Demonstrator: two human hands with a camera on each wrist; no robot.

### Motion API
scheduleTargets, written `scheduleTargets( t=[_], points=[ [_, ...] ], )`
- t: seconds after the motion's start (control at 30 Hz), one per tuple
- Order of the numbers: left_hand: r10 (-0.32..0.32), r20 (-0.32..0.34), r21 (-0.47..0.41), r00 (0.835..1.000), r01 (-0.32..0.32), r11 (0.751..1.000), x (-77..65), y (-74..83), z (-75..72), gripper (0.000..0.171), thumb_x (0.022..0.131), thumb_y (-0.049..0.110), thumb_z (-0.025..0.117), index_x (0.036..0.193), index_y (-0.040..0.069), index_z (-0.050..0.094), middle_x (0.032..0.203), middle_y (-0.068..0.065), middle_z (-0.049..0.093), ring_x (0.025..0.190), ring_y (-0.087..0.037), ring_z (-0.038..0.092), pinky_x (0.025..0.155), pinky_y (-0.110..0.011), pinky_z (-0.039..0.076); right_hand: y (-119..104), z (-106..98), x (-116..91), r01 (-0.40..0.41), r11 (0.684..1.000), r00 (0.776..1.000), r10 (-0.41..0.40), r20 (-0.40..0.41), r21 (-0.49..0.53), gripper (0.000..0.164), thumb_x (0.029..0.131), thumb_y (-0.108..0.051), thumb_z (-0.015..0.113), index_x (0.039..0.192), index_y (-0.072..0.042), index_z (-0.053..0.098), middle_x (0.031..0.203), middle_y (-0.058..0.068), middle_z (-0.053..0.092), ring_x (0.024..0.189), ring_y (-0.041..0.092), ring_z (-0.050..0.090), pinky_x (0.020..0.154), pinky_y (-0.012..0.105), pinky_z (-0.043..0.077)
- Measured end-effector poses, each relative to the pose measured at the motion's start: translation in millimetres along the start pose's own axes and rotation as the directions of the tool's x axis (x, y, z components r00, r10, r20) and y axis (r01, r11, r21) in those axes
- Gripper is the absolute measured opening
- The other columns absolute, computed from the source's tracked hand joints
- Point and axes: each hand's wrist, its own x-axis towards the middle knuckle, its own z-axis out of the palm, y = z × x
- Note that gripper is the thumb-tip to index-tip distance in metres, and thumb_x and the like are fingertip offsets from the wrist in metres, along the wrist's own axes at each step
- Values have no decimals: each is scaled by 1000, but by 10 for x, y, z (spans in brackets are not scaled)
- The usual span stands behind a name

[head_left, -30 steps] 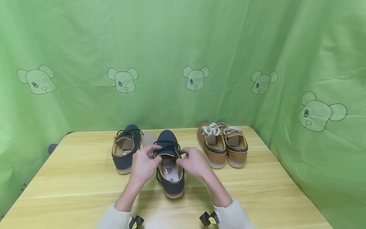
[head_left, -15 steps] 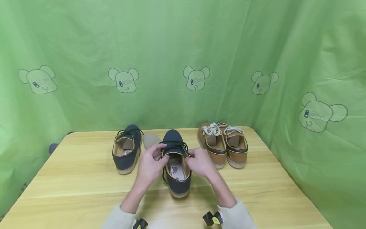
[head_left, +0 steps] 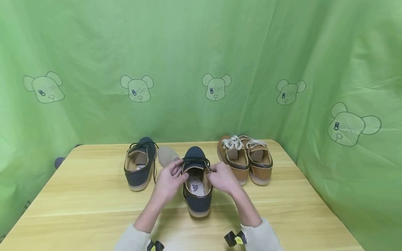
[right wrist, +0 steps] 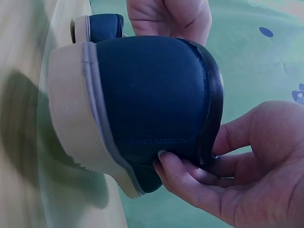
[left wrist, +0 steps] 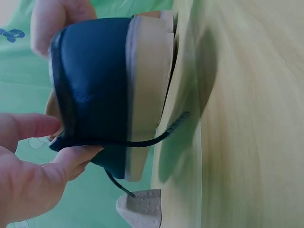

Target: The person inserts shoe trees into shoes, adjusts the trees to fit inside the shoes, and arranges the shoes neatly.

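Note:
A navy lace-up shoe point(head_left: 199, 205) is held at the table's middle, heel toward me, its black laces point(head_left: 195, 160) across the tongue. My left hand point(head_left: 169, 178) pinches the left edge of its opening between thumb and fingers. On the other side, my right hand point(head_left: 223, 178) pinches the right edge; the right wrist view shows its fingers point(right wrist: 178, 178) on the outer wall. A loose lace end point(left wrist: 156, 141) hangs past the sole in the left wrist view. Shadow lies under the shoe; whether its toe touches the table cannot be told.
The matching navy shoe point(head_left: 137, 177) stands to the left on the wooden table point(head_left: 78, 195). Behind my left hand lies a rounded beige piece point(head_left: 166, 155). Two brown shoes point(head_left: 260, 170) with white laces stand at the back right. Green curtain point(head_left: 176, 42) surrounds the table.
Both hands have shifted right together with the navy shoe, uncovering more of the beige piece. Their grip on the opening's edges looks the same. The other shoes have stayed in place.

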Motion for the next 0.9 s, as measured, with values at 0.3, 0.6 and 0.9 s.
scheduleTargets(
  t=[0.3, 0.6, 0.9],
  points=[
    [-46, 68, 46, 997, 43, 998, 23, -80, -41, 63, 90, 5, 69, 147, -4, 45, 154, -24, 44, 143, -40, 42, 115, -43, 38, 108, 59, 73, -86, 992, 993, 79, 84, 91, 16, 74, 0, 55, 73, -2, 70, 60, 2, 60, 52, 13, 50, 50, 24, 39],
    [-65, 96, 106, 993, 55, 993, 42, -126, -75, 62, 92, 6, 69, 148, -2, 45, 154, -26, 43, 142, -39, 45, 115, -46, 40, 197, 115, 120, -85, 985, 990, 67, 126, 148, 13, 74, 3, 56, 75, 1, 69, 57, -2, 50, 52, 12, 43, 49, 23, 34],
    [-83, 72, 207, 994, 67, 976, 61, -132, -161, 63, 92, 17, 73, 149, 8, 48, 154, -18, 48, 139, -41, 49, 115, -52, 40, 269, 144, 149, -73, 962, 981, 22, 191, 263, 16, 77, 0, 63, 86, 5, 74, 68, 4, 66, 57, 13, 58, 56, 27, 49]
  ],
)
